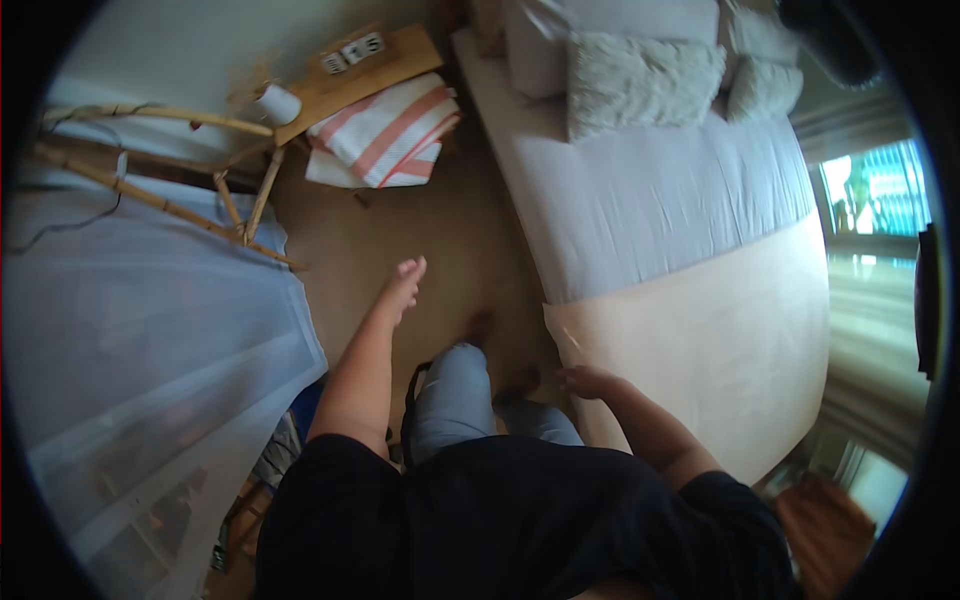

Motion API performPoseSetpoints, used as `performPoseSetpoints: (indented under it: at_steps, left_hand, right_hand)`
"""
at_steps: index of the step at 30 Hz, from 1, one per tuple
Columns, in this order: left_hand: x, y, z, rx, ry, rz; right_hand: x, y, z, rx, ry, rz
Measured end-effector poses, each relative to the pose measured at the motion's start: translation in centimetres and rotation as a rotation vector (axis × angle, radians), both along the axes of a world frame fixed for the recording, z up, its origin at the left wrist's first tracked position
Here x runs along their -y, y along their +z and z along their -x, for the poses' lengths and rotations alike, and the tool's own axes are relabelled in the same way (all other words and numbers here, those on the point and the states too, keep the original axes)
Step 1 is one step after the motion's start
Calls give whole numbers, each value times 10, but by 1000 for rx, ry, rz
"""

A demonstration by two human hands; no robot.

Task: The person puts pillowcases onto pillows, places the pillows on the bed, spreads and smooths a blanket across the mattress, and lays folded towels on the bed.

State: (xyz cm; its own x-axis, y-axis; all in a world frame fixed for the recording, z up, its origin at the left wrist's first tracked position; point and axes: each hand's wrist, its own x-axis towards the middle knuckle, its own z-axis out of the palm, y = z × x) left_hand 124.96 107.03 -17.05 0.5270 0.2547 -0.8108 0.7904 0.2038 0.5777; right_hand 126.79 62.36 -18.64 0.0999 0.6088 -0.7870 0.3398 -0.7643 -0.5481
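Observation:
My left hand (403, 288) is held out over the wooden floor with its fingers loosely apart and nothing in it. Ahead of it, a folded white blanket with coral stripes (385, 135) sits beneath the top of a small wooden table (405, 62). My right hand (590, 382) is beside the edge of the bed (690, 340), over its cream cover, with loosely stretched fingers and no object in them. Whether it touches the cover I cannot tell.
On the table stand a block calendar (352, 54) and a white cup-like holder (278, 104). A bamboo frame (160, 195) and a sheer white curtain (150, 340) are on the left. Pillows (645, 82) lie at the bed's head; a window (878, 190) is on the right.

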Motion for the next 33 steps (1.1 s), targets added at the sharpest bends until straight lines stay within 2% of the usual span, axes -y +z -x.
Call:
performPoseSetpoints:
  at_steps: [2,3,5,6,7,9,10,12,13,15,16,17,18,19,20,22,23,24,25,26,29,31,33]
  left_hand:
    - [-48,0,-22,76,301,52]
    - [-70,-5,-38,85,321,58]
    - [-117,-25,-72,184,552,-5]
    - [-141,-39,-94,168,574,-118]
    - [-171,-51,-119,176,577,-113]
    - [-221,-80,-148,238,441,-620]
    - [-246,-93,-163,226,444,-610]
    - [-295,-107,-197,47,255,-1005]
    - [-313,-112,-210,42,246,-998]
    - [-348,-122,-231,-88,186,-843]
    - [-356,-130,-233,-36,147,-801]
    - [-364,-141,-236,16,110,-755]
    - [-352,-118,-236,180,178,-586]
    - [-346,-103,-237,346,249,-414]
    - [-347,-114,-236,307,312,-398]
    - [-362,-166,-229,280,295,-445]
    - [-363,-165,-230,247,281,-497]
    - [-364,-162,-224,303,243,-356]
    - [-364,-158,-223,310,239,-358]
    - [-367,-173,-220,207,205,-450]
    - [-336,-121,-207,48,173,-604]
    - [-304,-94,-192,413,298,-341]
    - [-273,-81,-174,483,320,-122]
  right_hand:
    - [9,13,-9,38,-126,131]
    - [10,21,-16,60,-179,156]
    - [2,26,-27,116,-206,261]
    - [4,16,-30,126,-222,319]
    - [-3,13,-35,119,-233,363]
    - [-38,21,-50,69,-304,454]
    - [-57,20,-57,64,-297,467]
    - [-102,15,-67,-26,-424,370]
    - [-124,11,-72,-33,-428,379]
    - [-172,3,-88,-5,-416,114]
    - [-197,1,-95,-15,-423,123]
    - [-224,7,-104,-36,-543,118]
    - [-244,12,-109,-50,-661,111]
    - [-257,15,-110,-51,-665,115]
    - [-269,18,-112,-65,-647,91]
    - [-277,23,-116,-74,-637,70]
    - [-277,25,-114,-94,-643,77]
    - [-276,27,-111,-113,-648,80]
    - [-275,30,-110,-109,-652,74]
    - [-272,34,-112,-74,-608,111]
    - [-234,25,-99,5,-550,119]
    - [-211,28,-93,57,-545,91]
    - [-194,41,-93,71,-595,132]
